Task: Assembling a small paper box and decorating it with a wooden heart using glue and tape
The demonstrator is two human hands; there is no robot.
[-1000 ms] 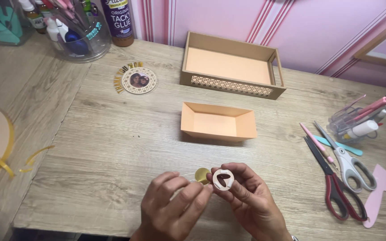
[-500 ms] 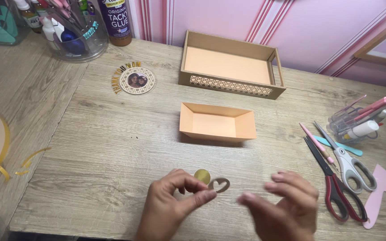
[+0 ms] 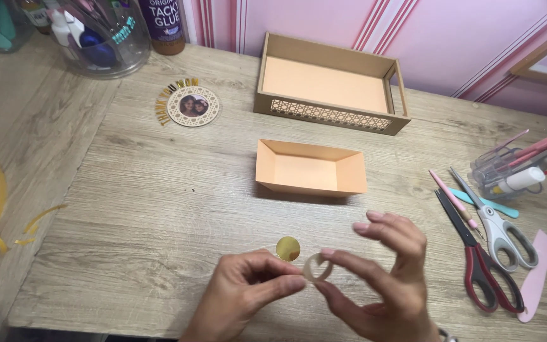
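Pinched from both sides just above the near edge of the wooden table [image 3: 128, 209]: a small paper ring [image 3: 317, 267], thumb and forefinger of the left hand [image 3: 248, 294] clamped on one rim, those of the right hand [image 3: 381, 285] on the other, spare fingers fanned clear so the hole stays in sight. Resting flat just behind, a gold disc [image 3: 287, 248]; further back, an open peach paper tray [image 3: 311, 168], with scissors [image 3: 498, 228] parked off to the right, within reach but clear of the hands.
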